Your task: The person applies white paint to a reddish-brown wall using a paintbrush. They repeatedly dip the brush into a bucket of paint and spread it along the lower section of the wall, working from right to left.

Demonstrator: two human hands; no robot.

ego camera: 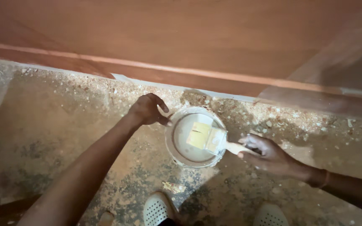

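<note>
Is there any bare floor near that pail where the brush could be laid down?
Open floor lies left of the left hand, dusty and strewn with chips. Another patch lies beyond the right hand, below the wooden board. It is crowded at the pail, where both hands, the brush and the white shoes close in.

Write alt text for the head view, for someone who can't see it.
Seen from above, a person's right hand holds a wide paintbrush over a round tub of white paint on a dusty floor, while the left hand grips the tub's rim. A reddish wooden panel stands behind; two white perforated shoes show below.
</note>
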